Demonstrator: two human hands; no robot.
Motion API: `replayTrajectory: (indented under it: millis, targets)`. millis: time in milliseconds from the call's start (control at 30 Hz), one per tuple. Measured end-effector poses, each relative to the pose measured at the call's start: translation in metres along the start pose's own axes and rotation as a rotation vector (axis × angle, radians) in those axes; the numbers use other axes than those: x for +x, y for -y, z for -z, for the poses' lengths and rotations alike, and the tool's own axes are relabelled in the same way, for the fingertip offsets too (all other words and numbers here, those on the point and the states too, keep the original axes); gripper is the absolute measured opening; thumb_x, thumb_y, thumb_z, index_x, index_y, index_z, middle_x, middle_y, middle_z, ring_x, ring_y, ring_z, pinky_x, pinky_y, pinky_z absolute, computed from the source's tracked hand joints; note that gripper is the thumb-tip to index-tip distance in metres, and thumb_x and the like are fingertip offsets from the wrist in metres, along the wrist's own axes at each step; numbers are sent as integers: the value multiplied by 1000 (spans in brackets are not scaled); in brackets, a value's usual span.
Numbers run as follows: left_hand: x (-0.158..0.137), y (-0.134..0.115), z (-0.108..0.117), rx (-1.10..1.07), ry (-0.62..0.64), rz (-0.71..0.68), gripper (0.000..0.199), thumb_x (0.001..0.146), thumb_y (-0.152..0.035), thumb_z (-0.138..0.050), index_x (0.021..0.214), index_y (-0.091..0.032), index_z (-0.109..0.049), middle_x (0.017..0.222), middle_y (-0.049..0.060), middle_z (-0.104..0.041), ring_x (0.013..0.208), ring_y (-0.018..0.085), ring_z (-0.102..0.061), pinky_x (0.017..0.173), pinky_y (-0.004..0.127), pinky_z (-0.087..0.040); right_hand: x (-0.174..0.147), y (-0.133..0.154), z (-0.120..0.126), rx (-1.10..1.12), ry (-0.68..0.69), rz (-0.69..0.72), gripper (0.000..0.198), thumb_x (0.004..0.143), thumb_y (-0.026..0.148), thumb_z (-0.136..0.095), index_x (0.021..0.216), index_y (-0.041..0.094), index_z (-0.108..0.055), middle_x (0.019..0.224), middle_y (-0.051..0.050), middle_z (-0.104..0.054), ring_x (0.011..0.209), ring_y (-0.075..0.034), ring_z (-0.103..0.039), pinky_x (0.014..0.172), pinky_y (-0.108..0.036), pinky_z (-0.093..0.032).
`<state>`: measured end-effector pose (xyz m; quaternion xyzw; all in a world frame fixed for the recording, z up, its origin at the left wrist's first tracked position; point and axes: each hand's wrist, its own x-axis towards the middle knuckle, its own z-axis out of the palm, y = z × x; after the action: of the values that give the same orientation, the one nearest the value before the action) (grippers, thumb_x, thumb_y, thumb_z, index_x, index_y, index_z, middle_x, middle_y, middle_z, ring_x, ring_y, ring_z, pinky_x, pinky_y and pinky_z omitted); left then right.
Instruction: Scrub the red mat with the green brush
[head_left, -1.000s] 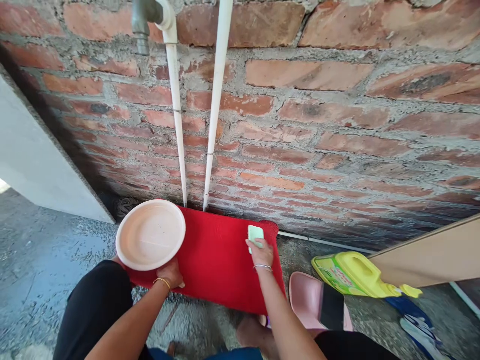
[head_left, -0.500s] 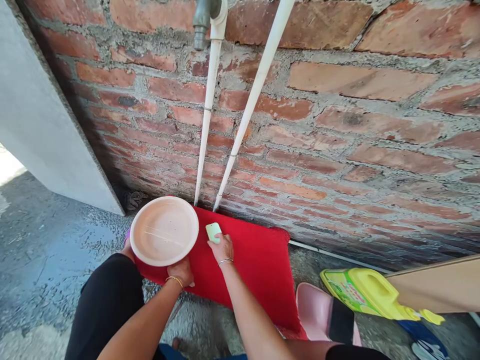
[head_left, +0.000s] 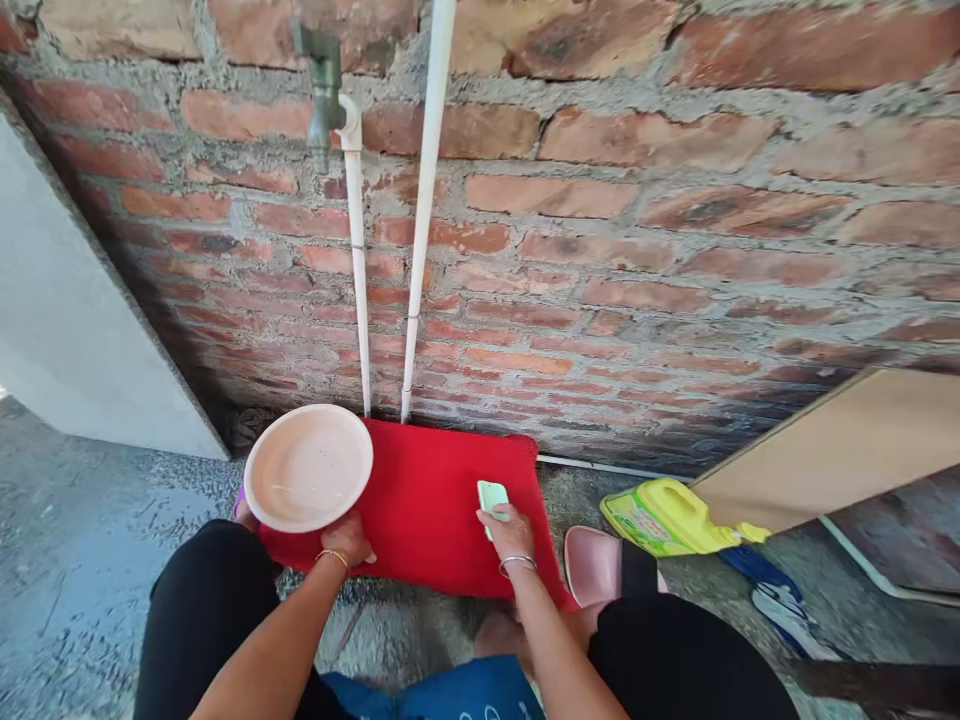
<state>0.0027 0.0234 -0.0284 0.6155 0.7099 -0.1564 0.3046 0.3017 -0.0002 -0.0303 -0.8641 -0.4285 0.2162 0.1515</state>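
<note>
My right hand (head_left: pixel 510 530) is closed around a pale green scrub brush (head_left: pixel 492 494), its flat back up and its underside hidden. The brush is at the red mat (head_left: pixel 435 500), over its right part. At the mat's near edge, my left hand (head_left: pixel 350 540) is closed on the red fabric, just below the rim of a pale pink basin (head_left: pixel 309 470). Part of that hand is hidden by the rim. The basin looks empty and covers the mat's left end.
A brick wall (head_left: pixel 555 270) rises behind the mat, with white pipes (head_left: pixel 418 250) and a grey tap (head_left: pixel 324 90). A yellow detergent bottle (head_left: pixel 667 515) lies at right near a tan board (head_left: pixel 832 440). A pink dustpan-like item (head_left: pixel 592 565) is beside the mat. The left floor (head_left: pixel 90 560) is wet.
My right hand has moved the brush rightward along the mat, from near the basin toward the mat's right end. My left hand stays beside the basin. The view has turned right.
</note>
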Motion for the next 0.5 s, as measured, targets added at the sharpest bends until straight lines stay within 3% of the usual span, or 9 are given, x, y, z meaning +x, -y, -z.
replayTrajectory:
  millis: [200, 367, 500]
  targets:
    - [-30, -10, -9, 52, -53, -132, 69, 64, -33, -66, 128, -21, -43, 130, 13, -49, 118, 28, -51, 93, 37, -42, -64, 46, 18, -267, 352, 475, 40, 59, 25, -72, 99, 24, -66, 99, -2, -56, 92, -18, -54, 79, -25, -38]
    - [-77, -30, -14, 61, -61, -453, 91, 64, -35, -65, 144, -30, -22, 147, 8, -27, 132, 29, -33, 105, 40, -31, -112, 61, 32, -383, 473, 696, 33, 62, 21, -67, 95, 24, -66, 100, -4, -55, 92, -18, -52, 80, -28, -37]
    - [-108, -31, -19, 101, -43, -579, 87, 68, -41, -61, 144, -28, -22, 146, 7, -31, 135, 29, -27, 110, 40, -24, -135, 67, 39, -392, 525, 792, 31, 61, 24, -68, 93, 23, -66, 97, -3, -56, 90, -18, -53, 78, -28, -38]
